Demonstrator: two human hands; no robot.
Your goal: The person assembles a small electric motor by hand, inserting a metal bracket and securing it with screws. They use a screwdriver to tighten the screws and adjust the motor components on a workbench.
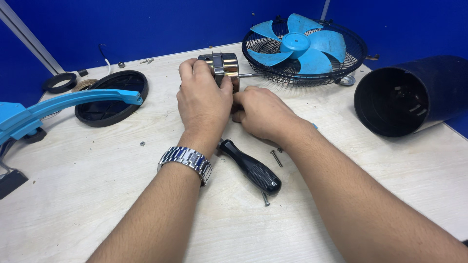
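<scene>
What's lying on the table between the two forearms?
In the head view, a black-handled screwdriver lies between the forearms, with two loose screws beside it on the pale table.

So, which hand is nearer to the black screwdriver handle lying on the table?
The right hand. It hovers just above the screwdriver handle, between it and the fan motor. The left hand grips the motor, farther up the table.

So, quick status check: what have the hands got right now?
Left hand gripping the fan motor. Right hand pressed against its near side. Screwdriver and loose screws lying under the wrists.
</scene>
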